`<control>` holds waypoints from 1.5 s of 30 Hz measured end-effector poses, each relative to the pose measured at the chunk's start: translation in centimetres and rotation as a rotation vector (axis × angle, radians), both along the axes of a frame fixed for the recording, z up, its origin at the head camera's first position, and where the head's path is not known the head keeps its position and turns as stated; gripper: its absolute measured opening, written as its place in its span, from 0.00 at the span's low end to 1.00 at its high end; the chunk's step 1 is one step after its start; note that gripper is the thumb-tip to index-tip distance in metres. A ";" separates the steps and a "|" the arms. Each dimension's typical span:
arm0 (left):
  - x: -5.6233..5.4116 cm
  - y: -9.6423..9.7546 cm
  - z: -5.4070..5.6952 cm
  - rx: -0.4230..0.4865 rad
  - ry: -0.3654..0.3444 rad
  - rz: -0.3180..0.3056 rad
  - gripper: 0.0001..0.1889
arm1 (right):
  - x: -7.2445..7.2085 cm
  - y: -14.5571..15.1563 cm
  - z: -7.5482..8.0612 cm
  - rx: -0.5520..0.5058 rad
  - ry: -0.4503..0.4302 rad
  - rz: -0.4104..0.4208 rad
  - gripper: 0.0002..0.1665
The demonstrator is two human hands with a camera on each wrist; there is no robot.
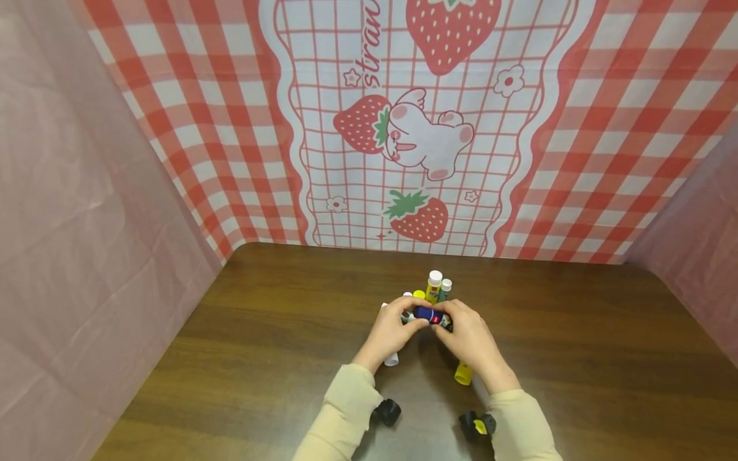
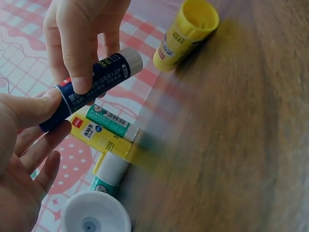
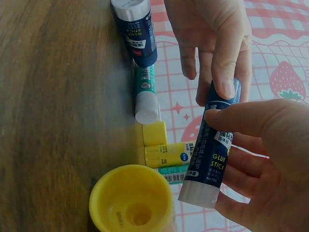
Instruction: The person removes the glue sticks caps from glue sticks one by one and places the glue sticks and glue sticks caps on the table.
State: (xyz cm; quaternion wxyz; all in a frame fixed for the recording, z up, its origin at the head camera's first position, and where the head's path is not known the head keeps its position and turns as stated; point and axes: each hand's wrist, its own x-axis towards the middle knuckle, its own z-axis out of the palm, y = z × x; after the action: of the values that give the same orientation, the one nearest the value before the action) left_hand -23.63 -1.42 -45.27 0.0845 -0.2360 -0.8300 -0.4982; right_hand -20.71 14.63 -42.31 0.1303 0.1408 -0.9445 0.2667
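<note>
Both hands hold a dark blue glue stick [image 1: 431,315] between them, above the table. My left hand [image 1: 387,334] pinches its ribbed blue end [image 3: 224,92] with thumb and fingers. My right hand [image 1: 474,336] grips the printed body, thumb on the label, and the pale base [image 3: 199,194] juts out past its fingers. Just beyond the hands stand a yellow glue stick [image 1: 434,291] with a white top and a slimmer green glue stick [image 1: 444,293]. Under the right wrist lies another yellow glue stick [image 1: 463,373], its hollow end toward me.
Beside the left wrist is a white-ended glue stick [image 1: 391,360]. A second dark blue glue stick [image 3: 137,41] and a teal one [image 3: 146,87] sit on that side. The brown wooden table [image 1: 277,307] meets a red-and-white checked cloth [image 1: 230,121] at the back.
</note>
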 end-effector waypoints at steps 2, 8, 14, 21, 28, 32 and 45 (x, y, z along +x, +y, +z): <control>0.0 0.0 0.1 -0.005 0.001 0.003 0.13 | 0.0 0.0 0.1 -0.005 0.001 -0.001 0.18; 0.1 0.0 0.5 -0.038 0.000 0.013 0.13 | 0.0 0.2 0.2 -0.010 0.002 0.004 0.18; 0.2 -0.1 0.6 -0.080 -0.012 0.034 0.14 | 0.1 0.2 0.2 -0.008 -0.008 0.003 0.18; 0.2 -0.2 0.5 -0.080 -0.024 0.031 0.13 | 0.1 0.2 0.3 0.002 -0.012 -0.004 0.18; 0.1 -0.3 0.5 -0.076 -0.036 0.029 0.13 | 0.0 0.2 0.3 0.011 -0.015 -0.015 0.17; 0.1 -0.3 0.6 -0.075 -0.049 0.026 0.14 | 0.0 0.2 0.3 0.012 -0.017 -0.016 0.17; -0.3 -0.5 0.3 -0.027 -0.081 0.016 0.13 | 0.1 0.1 0.4 0.022 -0.011 -0.023 0.17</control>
State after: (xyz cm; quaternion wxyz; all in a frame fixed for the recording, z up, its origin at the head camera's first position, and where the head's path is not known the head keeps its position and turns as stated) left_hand -23.89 -1.96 -45.01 0.0517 -0.2101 -0.8412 -0.4956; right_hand -20.64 14.70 -41.92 0.1267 0.1298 -0.9496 0.2556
